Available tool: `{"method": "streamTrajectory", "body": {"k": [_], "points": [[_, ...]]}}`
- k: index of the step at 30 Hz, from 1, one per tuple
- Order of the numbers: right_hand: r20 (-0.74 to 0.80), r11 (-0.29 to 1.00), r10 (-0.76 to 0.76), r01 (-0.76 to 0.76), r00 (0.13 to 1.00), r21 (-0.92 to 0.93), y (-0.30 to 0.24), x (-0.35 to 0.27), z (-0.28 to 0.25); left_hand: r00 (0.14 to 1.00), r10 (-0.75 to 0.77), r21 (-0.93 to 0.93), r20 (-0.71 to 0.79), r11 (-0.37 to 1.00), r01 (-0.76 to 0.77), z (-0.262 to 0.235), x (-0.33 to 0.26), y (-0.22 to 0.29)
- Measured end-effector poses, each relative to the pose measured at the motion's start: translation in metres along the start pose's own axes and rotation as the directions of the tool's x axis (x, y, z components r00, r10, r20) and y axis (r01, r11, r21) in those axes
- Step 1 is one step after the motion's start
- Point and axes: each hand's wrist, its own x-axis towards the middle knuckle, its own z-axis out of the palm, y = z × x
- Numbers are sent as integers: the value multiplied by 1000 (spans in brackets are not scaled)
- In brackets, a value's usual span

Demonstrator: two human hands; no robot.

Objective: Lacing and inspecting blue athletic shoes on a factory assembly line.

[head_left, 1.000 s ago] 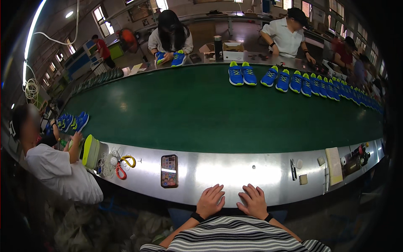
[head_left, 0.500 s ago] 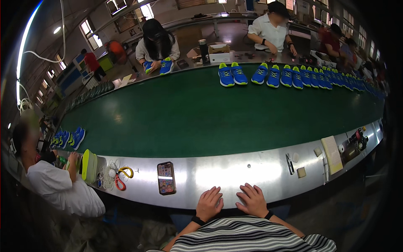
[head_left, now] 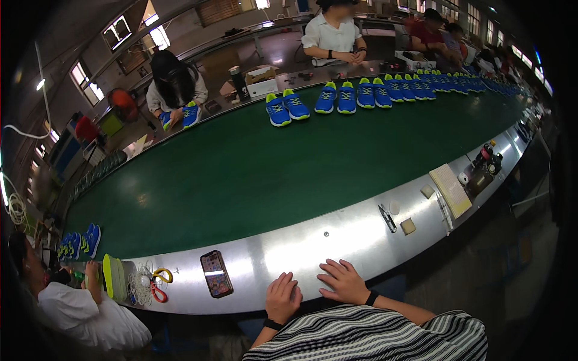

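Note:
My left hand (head_left: 282,299) rests at the front edge of the metal work surface (head_left: 265,249), fingers stretched out and held close together, with nothing in it. Beside it, my right hand (head_left: 343,282) lies on the same metal with its fingers spread, also holding nothing. A phone (head_left: 216,274) with its screen lit lies to the left of my left hand. Up and right of my right hand are black-handled snips (head_left: 388,219) and a small tan block (head_left: 408,226). Each wrist has a black band.
Blue sneakers (head_left: 287,108) line the far side of the green conveyor belt (head_left: 229,180); more sneakers (head_left: 91,240) stand at far left. Near-left are light green soles (head_left: 114,278), white cord (head_left: 142,285) and scissors (head_left: 160,285). A notepad (head_left: 451,191) lies right. Co-workers sit around the belt.
The view has turned and tilted, so the belt slopes up to the right. My hands stay at the metal edge. The far co-worker in white has brought both hands together.

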Motion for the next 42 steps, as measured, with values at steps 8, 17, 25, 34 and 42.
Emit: {"method": "streamTrajectory", "body": {"k": [8,17,25,34,42], "points": [[-18,1000,-9,9,1000,-11,1,-2,0,1000,9,15,-2,1000,-9,-1,1,3],[-27,1000,-10,10,1000,0,1,-2,0,1000,10,22,-9,1000,-9,-2,2,5],[-42,1000,-6,5,999,-10,1,-4,1,1000,24,18,-5,1000,-24,-1,2,4],[-15,1000,0,0,1000,14,3,-5,1,1000,19,16,-1,1000,-19,-1,4,7],[-15,1000,3,-3,1000,-1,3,-5,1,1000,20,44,13,999,-21,3,0,1]]}}
